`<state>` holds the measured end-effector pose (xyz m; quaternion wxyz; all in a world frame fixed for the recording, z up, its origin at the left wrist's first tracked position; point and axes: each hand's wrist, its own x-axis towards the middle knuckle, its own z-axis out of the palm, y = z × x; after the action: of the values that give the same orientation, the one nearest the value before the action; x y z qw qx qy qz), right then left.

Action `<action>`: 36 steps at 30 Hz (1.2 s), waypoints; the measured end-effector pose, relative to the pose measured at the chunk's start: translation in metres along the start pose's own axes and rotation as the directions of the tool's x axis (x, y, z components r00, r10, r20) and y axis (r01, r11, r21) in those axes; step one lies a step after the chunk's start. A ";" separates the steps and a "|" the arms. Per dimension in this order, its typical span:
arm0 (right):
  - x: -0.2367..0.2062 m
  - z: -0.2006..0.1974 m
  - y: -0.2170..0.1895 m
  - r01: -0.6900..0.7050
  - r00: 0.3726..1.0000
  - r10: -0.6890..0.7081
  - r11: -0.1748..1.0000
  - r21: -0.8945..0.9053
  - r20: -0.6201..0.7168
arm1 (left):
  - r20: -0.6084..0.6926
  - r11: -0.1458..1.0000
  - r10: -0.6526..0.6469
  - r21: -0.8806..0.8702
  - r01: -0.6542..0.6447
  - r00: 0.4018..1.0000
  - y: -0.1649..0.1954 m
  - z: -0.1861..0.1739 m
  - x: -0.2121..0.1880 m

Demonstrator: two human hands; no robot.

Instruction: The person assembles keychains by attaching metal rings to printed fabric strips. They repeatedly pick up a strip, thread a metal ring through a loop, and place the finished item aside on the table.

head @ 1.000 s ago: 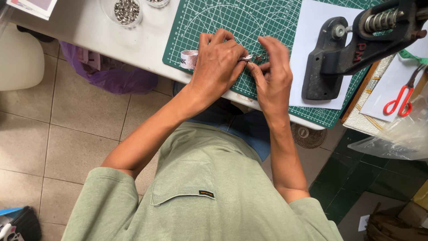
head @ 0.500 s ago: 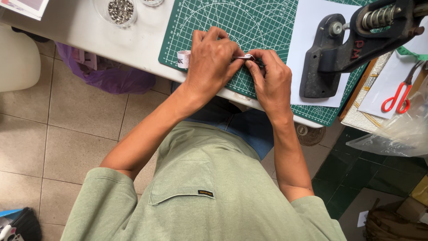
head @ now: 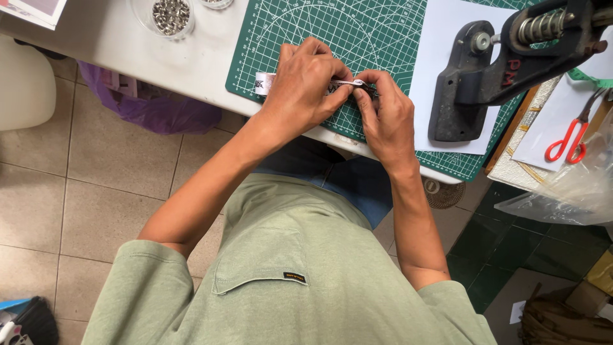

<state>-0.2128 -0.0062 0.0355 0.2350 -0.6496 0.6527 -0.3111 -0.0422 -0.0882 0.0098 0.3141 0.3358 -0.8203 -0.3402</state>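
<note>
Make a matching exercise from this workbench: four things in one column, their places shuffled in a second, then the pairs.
Things:
1. red-handled scissors
2. clear round dish of small metal pieces
3. black cast-metal hand press
4. narrow white strip

Places:
A. pinched between left hand and right hand
B. on white paper at the far right
C. standing on a white sheet over the green cutting mat
D. on the white tabletop left of the mat

Pairs: 1-B, 2-D, 3-C, 4-A

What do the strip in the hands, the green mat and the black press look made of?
Strip: pale, flat and thin, bending between the left hand and right hand; likely woven ribbon or tape, though too small to be sure. Mat: matte green with a printed white grid, probably soft plastic or rubber. Press: thick, dull black body with a bare steel spring, apparently cast metal.
</note>
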 end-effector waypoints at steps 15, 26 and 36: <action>-0.003 0.006 0.006 -0.062 0.997 0.066 0.992 0.110 -0.028 | 0.002 0.999 -0.019 -0.038 0.019 1.000 0.000 -0.001 -0.003; 0.003 0.004 0.003 -0.124 0.991 0.131 0.981 0.151 -0.039 | 0.007 0.999 -0.008 -0.034 0.008 1.000 -0.003 -0.003 0.000; 0.042 0.001 0.011 0.308 0.945 -0.310 0.951 -0.039 -0.100 | -0.082 0.772 0.442 0.542 -0.332 0.893 -0.029 -0.016 0.003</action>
<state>-0.2215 -0.0481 0.0307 0.1415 -0.7292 0.5578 -0.3703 -0.0226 -0.1118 -0.0024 0.3589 0.2633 -0.8955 0.0003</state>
